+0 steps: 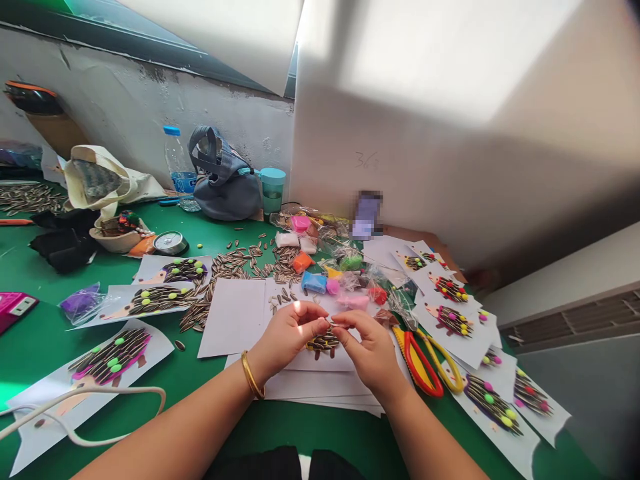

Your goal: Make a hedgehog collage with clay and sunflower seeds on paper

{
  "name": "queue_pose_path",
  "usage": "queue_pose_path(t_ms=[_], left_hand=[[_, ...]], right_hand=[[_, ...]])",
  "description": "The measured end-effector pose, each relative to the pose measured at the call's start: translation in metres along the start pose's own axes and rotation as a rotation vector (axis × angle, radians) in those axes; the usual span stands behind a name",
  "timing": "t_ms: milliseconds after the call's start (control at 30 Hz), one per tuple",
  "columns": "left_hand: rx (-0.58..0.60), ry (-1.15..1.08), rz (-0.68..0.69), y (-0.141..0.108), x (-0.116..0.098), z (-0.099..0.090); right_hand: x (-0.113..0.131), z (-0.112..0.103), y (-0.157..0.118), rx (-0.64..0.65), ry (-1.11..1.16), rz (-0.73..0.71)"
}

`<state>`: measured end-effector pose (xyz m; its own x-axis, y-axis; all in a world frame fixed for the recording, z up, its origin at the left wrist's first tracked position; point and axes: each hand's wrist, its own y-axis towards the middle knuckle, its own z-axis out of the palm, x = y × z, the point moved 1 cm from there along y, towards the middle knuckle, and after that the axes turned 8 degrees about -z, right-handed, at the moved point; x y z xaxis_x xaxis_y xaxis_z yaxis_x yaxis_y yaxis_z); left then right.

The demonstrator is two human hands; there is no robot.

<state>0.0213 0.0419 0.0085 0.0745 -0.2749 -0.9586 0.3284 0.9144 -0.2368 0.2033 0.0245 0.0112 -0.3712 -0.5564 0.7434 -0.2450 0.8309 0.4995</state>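
Note:
Over a stack of white paper [325, 393], my left hand [290, 333] and my right hand [370, 350] meet fingertip to fingertip. Both are closed in a pinch. Whatever sits between the fingertips is too small to name. Just beneath them, partly hidden, is a hedgehog picture [324, 343] with sunflower seeds for spines and brown feet. A gold bangle [253, 375] circles my left wrist. Beyond my hands lie packets of coloured clay, among them blue [314, 283], pink [353, 301] and red [377, 295]. Loose sunflower seeds [235, 261] spread behind the paper.
Red-handled scissors [423, 367] and a yellow-handled pair [447, 363] lie right of my hand. Finished-looking hedgehog pictures [493, 403] overlap at the right, others [107, 360] at the left. A white cable [120, 390] loops at front left. A bag [227, 187], bottle [180, 167] and cup [273, 190] stand behind.

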Motion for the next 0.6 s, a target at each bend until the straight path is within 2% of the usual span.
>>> queue_pose_path(t_ms=[200, 367, 433, 533, 600], left_hand=[[-0.019, -0.025, 0.016, 0.0002, -0.0017, 0.0011], [-0.060, 0.009, 0.002, 0.0005, -0.0043, 0.0002], [-0.030, -0.009, -0.001, 0.0002, -0.0044, 0.0005], [0.021, -0.075, -0.010, -0.0006, -0.0029, 0.0018], [-0.006, -0.058, 0.007, -0.0009, -0.0016, 0.0020]], right_hand=[[0.0026, -0.0022, 0.0007, 0.007, -0.043, -0.002], [-0.0010, -0.0029, -0.0017, -0.028, 0.015, 0.064], [-0.0005, -0.0036, -0.0019, -0.033, 0.033, 0.079], [0.0016, -0.0048, -0.0002, -0.019, 0.015, 0.040], [0.0021, -0.0048, 0.0012, -0.015, -0.015, -0.010]])
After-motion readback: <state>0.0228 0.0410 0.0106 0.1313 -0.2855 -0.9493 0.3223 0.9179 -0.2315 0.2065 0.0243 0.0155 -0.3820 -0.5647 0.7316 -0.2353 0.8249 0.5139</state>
